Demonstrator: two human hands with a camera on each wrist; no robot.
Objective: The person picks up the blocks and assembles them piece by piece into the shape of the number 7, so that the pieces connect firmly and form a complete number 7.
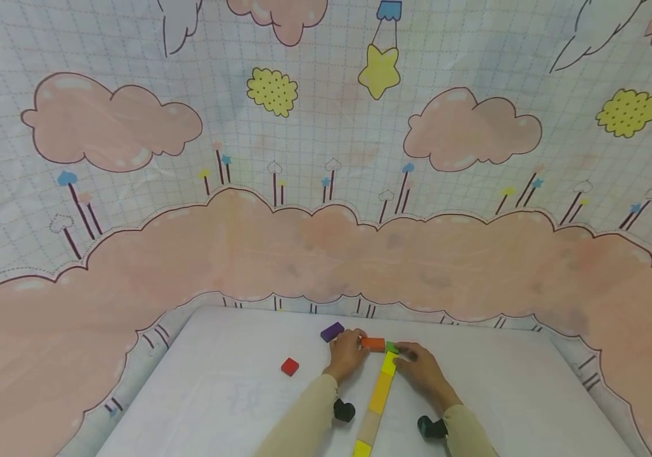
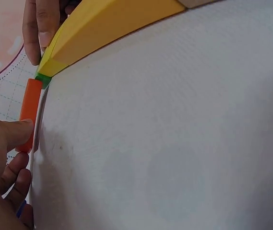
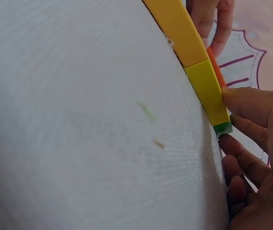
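In the head view my left hand (image 1: 349,352) holds an orange block (image 1: 373,344), its thumb lying on the block in the left wrist view. That block stands end-on against a small green block (image 1: 391,347). My right hand (image 1: 424,370) is at the green block, with its fingers by the green end and its thumb at the side of a yellow block (image 3: 206,88). From the green block a row runs towards me: the yellow block, an amber block (image 1: 380,392), a tan block (image 1: 369,426) and another yellow block (image 1: 362,449), cut by the frame edge.
A purple block (image 1: 332,331) lies just beyond my left hand. Further left is a red block (image 1: 290,366). The white table (image 1: 206,381) has its far edge close behind the blocks, and a patterned cloth (image 1: 314,254) rises beyond it.
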